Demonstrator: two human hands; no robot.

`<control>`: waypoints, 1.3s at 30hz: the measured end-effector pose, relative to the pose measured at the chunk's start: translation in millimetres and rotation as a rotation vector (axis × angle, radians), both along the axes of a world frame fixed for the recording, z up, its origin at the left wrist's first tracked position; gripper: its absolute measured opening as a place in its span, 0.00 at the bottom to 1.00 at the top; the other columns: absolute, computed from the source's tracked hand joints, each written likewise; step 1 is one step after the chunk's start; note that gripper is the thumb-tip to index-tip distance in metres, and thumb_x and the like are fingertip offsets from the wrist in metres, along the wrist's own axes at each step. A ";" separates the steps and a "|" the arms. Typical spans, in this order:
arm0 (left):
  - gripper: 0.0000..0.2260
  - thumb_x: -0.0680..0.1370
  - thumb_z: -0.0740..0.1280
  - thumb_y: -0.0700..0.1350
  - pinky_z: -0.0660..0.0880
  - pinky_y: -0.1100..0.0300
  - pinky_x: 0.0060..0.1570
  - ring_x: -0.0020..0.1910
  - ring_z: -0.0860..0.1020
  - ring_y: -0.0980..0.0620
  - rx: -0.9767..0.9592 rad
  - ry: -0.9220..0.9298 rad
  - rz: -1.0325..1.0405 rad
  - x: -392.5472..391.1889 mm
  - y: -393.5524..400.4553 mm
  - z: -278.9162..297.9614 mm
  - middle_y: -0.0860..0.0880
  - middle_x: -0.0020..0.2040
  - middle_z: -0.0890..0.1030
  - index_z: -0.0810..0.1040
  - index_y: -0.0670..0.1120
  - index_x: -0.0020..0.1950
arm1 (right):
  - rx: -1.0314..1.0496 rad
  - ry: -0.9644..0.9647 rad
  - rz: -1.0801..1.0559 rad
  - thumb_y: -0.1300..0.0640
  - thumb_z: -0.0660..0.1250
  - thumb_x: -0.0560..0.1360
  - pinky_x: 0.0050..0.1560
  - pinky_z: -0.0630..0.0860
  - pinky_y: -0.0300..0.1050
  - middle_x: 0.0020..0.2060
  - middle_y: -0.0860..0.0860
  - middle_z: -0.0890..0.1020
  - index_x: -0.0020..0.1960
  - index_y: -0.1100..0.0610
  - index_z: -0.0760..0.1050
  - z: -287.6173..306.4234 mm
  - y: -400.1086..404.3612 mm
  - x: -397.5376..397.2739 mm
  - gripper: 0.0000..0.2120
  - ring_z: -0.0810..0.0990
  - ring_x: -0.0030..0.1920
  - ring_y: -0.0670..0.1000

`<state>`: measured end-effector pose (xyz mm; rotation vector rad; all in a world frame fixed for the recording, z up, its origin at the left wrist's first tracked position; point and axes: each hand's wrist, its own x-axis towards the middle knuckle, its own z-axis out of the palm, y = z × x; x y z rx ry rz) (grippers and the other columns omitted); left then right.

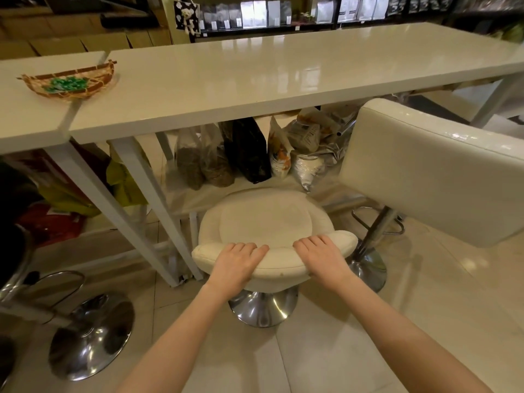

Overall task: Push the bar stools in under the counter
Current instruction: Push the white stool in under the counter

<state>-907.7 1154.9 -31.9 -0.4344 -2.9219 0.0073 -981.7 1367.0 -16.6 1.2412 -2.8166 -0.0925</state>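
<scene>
Cream stool (266,222) sits just short of the counter (255,80), seat facing it, low backrest toward me. My left hand (236,262) and right hand (320,256) each clamp that backrest. No readable labels. Taller stool (425,171) at right.

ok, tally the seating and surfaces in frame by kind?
White bar stools: 2 (low stool under both hands, tall stool at right)
Dark stool, left edge: 1
Chrome bases: 3
White counter tops: 2
Total: 8
</scene>
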 end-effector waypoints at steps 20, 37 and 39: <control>0.37 0.53 0.77 0.40 0.78 0.55 0.38 0.39 0.80 0.47 0.032 -0.084 0.306 -10.2 94.1 7.4 0.48 0.45 0.82 0.68 0.49 0.60 | -0.002 -0.087 0.308 0.65 0.71 0.60 0.53 0.73 0.52 0.51 0.56 0.80 0.57 0.60 0.73 -0.9 61.8 -71.7 0.25 0.79 0.51 0.59; 0.40 0.64 0.64 0.69 0.60 0.52 0.66 0.68 0.65 0.50 0.078 -0.389 0.428 -15.7 94.6 28.7 0.51 0.67 0.71 0.61 0.53 0.72 | -0.108 -0.322 0.248 0.50 0.75 0.62 0.72 0.54 0.47 0.71 0.53 0.65 0.75 0.55 0.52 17.6 77.7 -61.2 0.49 0.63 0.70 0.54; 0.49 0.57 0.52 0.79 0.61 0.52 0.65 0.67 0.66 0.50 0.194 -0.416 0.455 -21.7 98.8 38.2 0.50 0.69 0.70 0.62 0.52 0.72 | -0.134 -0.416 0.203 0.48 0.74 0.64 0.73 0.53 0.47 0.72 0.53 0.64 0.75 0.54 0.51 25.5 88.5 -58.8 0.47 0.61 0.71 0.53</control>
